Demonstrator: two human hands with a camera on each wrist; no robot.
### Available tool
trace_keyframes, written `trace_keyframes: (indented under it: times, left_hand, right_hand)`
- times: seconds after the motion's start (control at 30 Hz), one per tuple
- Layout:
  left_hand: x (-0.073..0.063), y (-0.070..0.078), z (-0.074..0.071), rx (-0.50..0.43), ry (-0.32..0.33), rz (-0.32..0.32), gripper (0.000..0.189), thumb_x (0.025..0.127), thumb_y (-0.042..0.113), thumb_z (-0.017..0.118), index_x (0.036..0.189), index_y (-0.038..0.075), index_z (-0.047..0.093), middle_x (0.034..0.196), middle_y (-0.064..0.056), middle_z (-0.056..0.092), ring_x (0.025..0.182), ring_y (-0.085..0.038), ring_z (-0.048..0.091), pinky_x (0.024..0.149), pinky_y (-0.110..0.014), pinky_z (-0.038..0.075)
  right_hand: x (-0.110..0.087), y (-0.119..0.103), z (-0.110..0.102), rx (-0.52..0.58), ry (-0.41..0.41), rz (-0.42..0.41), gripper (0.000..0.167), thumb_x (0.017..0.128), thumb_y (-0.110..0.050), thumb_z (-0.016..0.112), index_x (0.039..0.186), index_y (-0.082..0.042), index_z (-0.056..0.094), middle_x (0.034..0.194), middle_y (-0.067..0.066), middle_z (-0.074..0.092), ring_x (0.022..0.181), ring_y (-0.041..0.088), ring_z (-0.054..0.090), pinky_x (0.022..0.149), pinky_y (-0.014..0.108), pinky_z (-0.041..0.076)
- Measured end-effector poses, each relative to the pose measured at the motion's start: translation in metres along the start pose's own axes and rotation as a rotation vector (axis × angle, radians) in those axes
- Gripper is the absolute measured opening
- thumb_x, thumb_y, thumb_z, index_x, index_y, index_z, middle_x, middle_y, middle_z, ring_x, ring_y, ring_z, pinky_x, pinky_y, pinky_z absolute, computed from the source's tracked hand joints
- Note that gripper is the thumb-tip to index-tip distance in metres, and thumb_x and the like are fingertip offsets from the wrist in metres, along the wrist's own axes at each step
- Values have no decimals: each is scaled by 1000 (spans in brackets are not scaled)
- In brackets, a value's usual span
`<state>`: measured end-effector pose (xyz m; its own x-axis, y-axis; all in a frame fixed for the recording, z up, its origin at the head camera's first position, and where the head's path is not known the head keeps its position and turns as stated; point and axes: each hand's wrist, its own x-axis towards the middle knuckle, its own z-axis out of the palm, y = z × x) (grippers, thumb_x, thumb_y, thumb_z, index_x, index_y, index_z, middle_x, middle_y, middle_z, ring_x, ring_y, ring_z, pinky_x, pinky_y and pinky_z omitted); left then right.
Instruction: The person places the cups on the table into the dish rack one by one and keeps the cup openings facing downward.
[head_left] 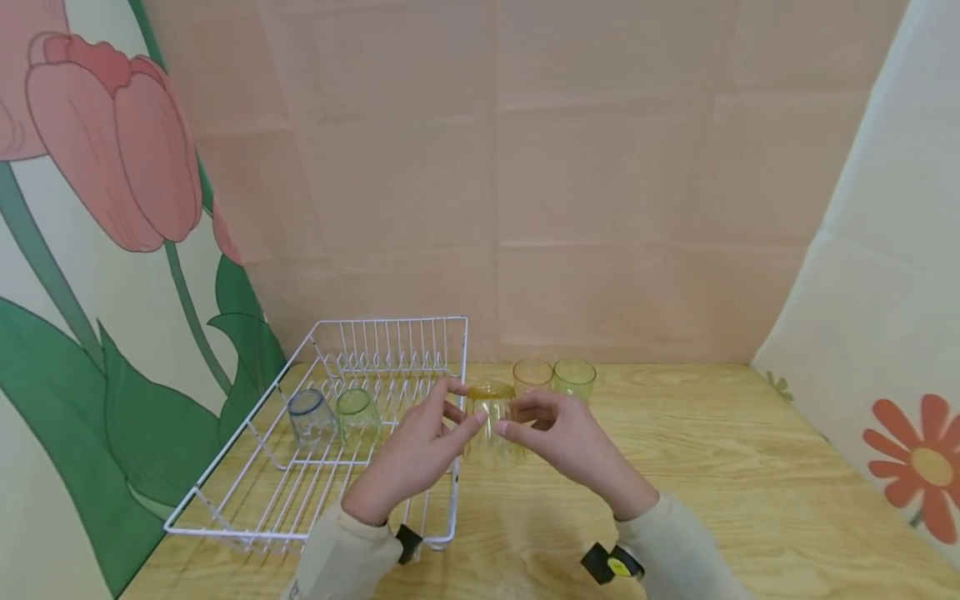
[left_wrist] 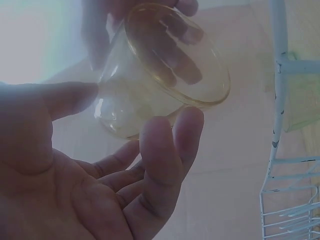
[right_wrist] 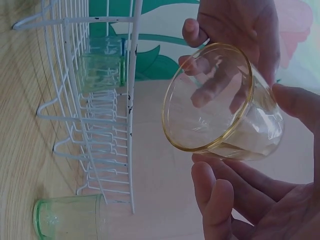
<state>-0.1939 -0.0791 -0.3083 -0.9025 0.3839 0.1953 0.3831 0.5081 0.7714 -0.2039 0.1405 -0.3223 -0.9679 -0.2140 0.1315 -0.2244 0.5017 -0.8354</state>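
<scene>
Wood-grain desk (head_left: 690, 492) in pale yellow runs back to a creased tan cloth backdrop (head_left: 495, 183) on my feed. Both hands are closed round one thing, a clear, tapered drinking glass with an amber rim (head_left: 491, 408), held above the desk. I see the left hand (head_left: 416, 446) pinching it from its side, thumb near the narrow base and fingertips by the rim. Opposite, the right hand (head_left: 566, 437) grips it much the same way, and that wrist's view shows me the wide mouth. Pale beige sleeves (head_left: 341, 554) cover both forearms, with a black strap (head_left: 408, 543) at each cuff. Just left of the glass stands a white wire dish rack (head_left: 371, 462), its coating chipped dark in places; inside, a blue-rimmed clear tumbler (head_left: 311, 421) and a pale green tumbler (head_left: 358, 421) lean side by side. Behind the hands I make out an orange-rimmed clear tumbler (head_left: 533, 375) just beside a yellow-green tumbler (head_left: 574, 377) on the desk. Farther out, a hanging printed with pink tulips (head_left: 120, 158) fills the left, and a white sheet with a red-petalled flower (head_left: 932, 467) the right
</scene>
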Motion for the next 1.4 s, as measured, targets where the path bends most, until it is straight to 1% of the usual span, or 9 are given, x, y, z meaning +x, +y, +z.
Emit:
trace_keyframes:
  times: [0.07,0.3,0.57,0.73,0.83,0.97,1.17,1.27,1.4]
  left_hand:
    - [0,0,0,8,-2,-4,50,101,50,53,137,16,44,111,-8,66,71,-12,63,62,-33,52]
    - [-1,0,0,29,-4,10,49,100,48,57,137,18,45,111,-8,66,75,-13,62,62,-33,52]
    - [-1,1,-1,71,-9,22,52,99,47,59,138,16,44,112,-10,65,79,-14,60,64,-33,51]
    - [-2,2,-2,57,-26,28,52,99,46,59,138,14,45,111,-11,63,78,-15,60,64,-34,51]
    - [-3,1,-2,43,-36,27,52,98,45,60,137,13,46,112,-12,63,80,-15,60,63,-33,51]
    - [-2,0,-3,44,-31,21,52,96,45,63,135,14,48,114,-11,64,80,-15,61,62,-33,52]
    - [-2,0,-5,61,-39,16,58,93,48,66,140,18,48,120,-9,62,83,-15,62,61,-32,53]
    - [-2,0,-7,67,-45,19,55,92,47,67,136,17,52,116,-6,63,80,-15,62,59,-32,53]
    - [-3,-1,-10,79,-44,9,52,90,44,71,126,10,54,101,-4,66,69,-13,62,54,-31,51]
  right_hand:
    - [0,0,0,-7,-8,4,53,85,-45,77,123,-8,68,112,5,72,90,19,67,76,37,56]
    - [1,2,0,-14,-16,0,70,81,-44,81,136,-7,59,118,8,71,91,20,64,72,34,54]
    - [1,4,1,11,-26,-44,62,79,-38,85,130,-10,63,114,5,71,86,20,63,66,35,54]
    - [-1,4,4,-5,-28,-109,56,78,-34,86,124,-11,64,114,5,70,86,19,63,65,34,54]
    - [-3,4,6,-25,-35,-143,56,77,-34,86,123,-10,64,113,5,69,87,19,63,65,34,54]
    - [-4,4,7,-43,-57,-170,55,77,-36,86,122,-12,65,113,2,68,89,19,63,65,34,55]
    - [-4,5,9,-64,-77,-193,57,78,-39,85,124,-12,64,115,1,67,92,19,62,65,33,55]
    - [-4,5,10,-60,-84,-205,57,78,-38,85,124,-11,65,116,2,67,93,20,62,65,32,55]
    - [-5,4,12,-54,-102,-212,60,80,-38,84,128,-10,63,122,3,65,94,20,63,69,32,56]
